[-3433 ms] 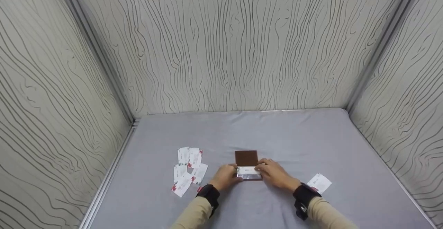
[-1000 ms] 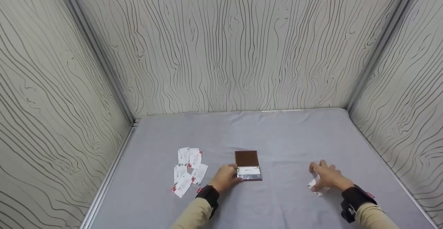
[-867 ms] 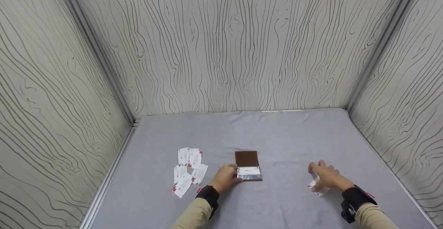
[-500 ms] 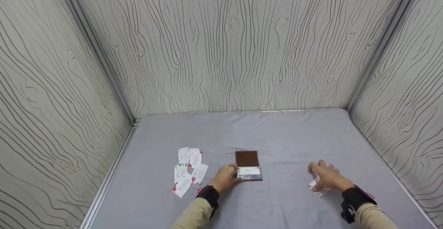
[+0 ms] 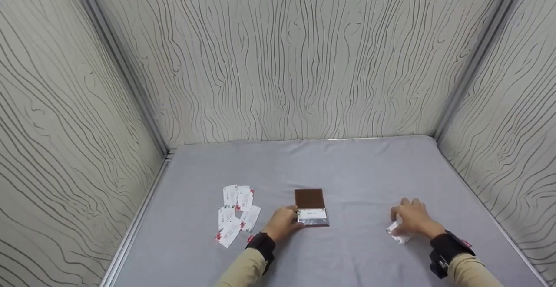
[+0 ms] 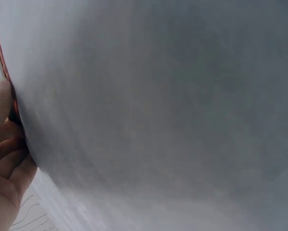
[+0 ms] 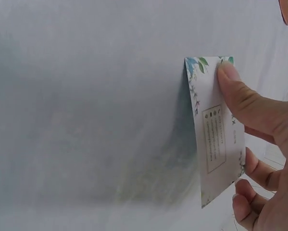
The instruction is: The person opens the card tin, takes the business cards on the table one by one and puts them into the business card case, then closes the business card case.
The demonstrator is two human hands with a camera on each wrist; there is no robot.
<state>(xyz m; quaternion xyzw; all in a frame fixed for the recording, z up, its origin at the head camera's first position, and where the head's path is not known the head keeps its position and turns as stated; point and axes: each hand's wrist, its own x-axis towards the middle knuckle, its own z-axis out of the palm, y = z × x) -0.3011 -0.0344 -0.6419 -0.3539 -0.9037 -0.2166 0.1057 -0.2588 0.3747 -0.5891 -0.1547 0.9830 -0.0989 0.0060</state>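
Observation:
My left hand grips the left edge of an open brown card holder, which lies on the grey cloth. In the left wrist view, the thumb presses on the holder's edge. A white card sits in the holder's lower half, above a shiny clear strip. Farther right, my right hand pinches a business card between thumb and fingers. This card, white with leaf-patterned corners, is tilted off the cloth along one side; fingers hide part of it.
Several white cards with red flowers, such as the lowest card, lie overlapping left of my left hand. Grey cloth covers the table. Patterned walls stand behind and on both sides.
My right hand has left the card holder and gone right to the loose card. In the last half second its fingers drew in around the card. The left hand stays put.

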